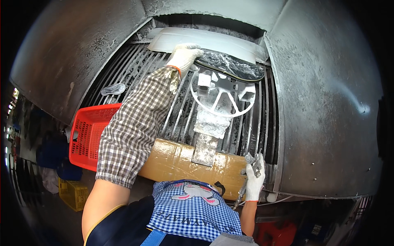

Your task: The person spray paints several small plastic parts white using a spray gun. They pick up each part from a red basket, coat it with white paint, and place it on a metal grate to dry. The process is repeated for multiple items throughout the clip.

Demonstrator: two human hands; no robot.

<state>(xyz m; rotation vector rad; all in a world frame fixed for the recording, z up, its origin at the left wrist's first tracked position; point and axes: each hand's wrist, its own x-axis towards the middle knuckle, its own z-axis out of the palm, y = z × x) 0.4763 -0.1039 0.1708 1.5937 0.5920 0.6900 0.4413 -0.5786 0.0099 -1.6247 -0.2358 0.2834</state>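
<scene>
Apron (186, 215), left grip (186, 56) at edge of panel (232, 64)

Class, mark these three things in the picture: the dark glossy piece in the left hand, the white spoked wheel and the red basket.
Dark glossy piece (232, 64): head view, middle of its upper face.
White spoked wheel (232, 103): head view, on its lower right spoke.
Red basket (95, 110): head view, on its far rim.

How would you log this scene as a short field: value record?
left hand: white-gloved, gripping one end of a shiny dark oval piece
right hand: white-gloved, holding a metal tool, possibly a spray gun
below the oval piece: white spoked wheel; contact unclear
work surface: metal slats
left side: red basket
</scene>
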